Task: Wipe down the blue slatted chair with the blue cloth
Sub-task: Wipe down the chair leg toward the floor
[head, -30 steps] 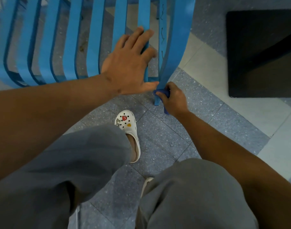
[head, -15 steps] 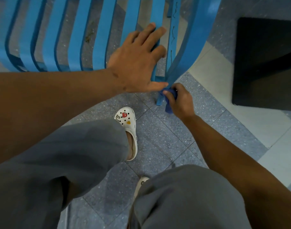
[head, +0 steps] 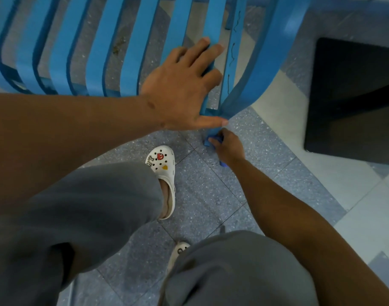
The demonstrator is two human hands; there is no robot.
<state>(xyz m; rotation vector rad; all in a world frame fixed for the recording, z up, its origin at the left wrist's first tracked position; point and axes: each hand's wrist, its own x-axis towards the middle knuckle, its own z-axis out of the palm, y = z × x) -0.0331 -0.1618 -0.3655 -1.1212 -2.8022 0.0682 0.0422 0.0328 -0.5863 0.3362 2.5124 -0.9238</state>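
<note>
While the left hand [head: 182,85] lies flat on the chair [head: 140,47], the right hand [head: 230,146] pinches the cloth [head: 211,141].

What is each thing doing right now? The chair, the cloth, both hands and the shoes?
blue slatted chair: standing on the floor, steadied by a hand.
blue cloth: bunched up, pressed against the chair leg low down.
left hand: flat, fingers straight, resting on the slats.
right hand: gripping the cloth at the chair leg.
white clog: worn on a foot, flat on the floor.
second white clog: mostly hidden under a trouser leg.
</note>
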